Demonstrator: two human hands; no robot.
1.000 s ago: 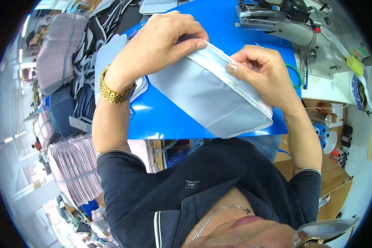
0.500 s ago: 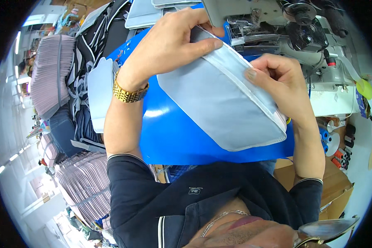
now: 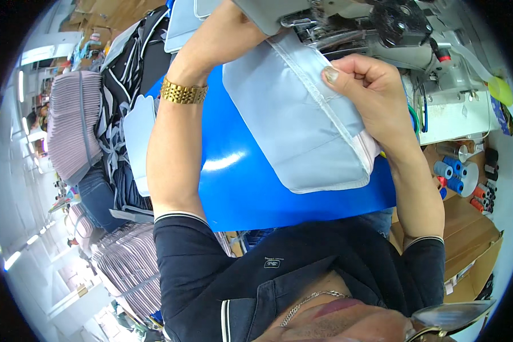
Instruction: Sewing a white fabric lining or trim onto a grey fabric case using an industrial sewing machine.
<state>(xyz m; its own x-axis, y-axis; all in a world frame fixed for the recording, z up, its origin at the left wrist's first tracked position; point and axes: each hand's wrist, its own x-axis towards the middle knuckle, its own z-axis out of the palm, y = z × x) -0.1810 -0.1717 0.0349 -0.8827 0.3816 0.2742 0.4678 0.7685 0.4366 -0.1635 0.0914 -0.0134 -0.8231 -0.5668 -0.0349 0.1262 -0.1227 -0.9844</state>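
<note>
A light grey fabric piece (image 3: 285, 119) with rounded corners lies slanted over the blue work surface (image 3: 233, 194). A pale stitched strip runs along its right part, and a pinkish layer shows at its lower right edge. My right hand (image 3: 370, 94) pinches the right edge of the piece between thumb and fingers. My left hand (image 3: 228, 34), with a gold watch on the wrist, is at the upper end of the piece. Its fingers are hidden behind the grey head of the sewing machine (image 3: 268, 14), where the fabric's top end also disappears.
More grey pieces (image 3: 138, 142) lie left of the blue surface, near a heap of black fabric with white edging (image 3: 137, 62). Tied striped stacks (image 3: 74, 119) stand further left. Thread spools (image 3: 453, 171) and an open cardboard box (image 3: 467, 245) are at the right.
Both hands have moved the fabric piece up and slightly left, toward the sewing machine. My left hand's fingers have passed out of sight behind the machine head. My right hand keeps its pinch.
</note>
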